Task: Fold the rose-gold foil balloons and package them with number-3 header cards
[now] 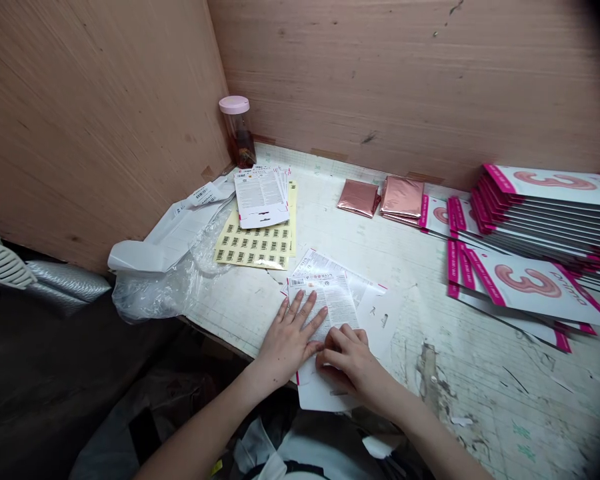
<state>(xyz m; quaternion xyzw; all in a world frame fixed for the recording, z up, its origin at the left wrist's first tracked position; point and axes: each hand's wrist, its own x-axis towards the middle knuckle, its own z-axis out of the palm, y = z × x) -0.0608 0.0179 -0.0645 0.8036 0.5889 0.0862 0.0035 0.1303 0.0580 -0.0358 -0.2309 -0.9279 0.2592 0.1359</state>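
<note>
A white printed card, covered in small text with a barcode in its upper left corner, lies at the table's front edge. My left hand rests flat on its left part, fingers spread. The fingers of my right hand are curled together against the card's middle, beside my left thumb. Whatever may be between those fingertips is hidden. Beneath this card and to its right, another white printed card sticks out at an angle.
Yellow barcode label sheets lie back left, under several white cards. Beside them are clear plastic wrap and a pink-lidded jar. Folded rose-gold foil packets lie at the back. Pink-edged cards are stacked on the right.
</note>
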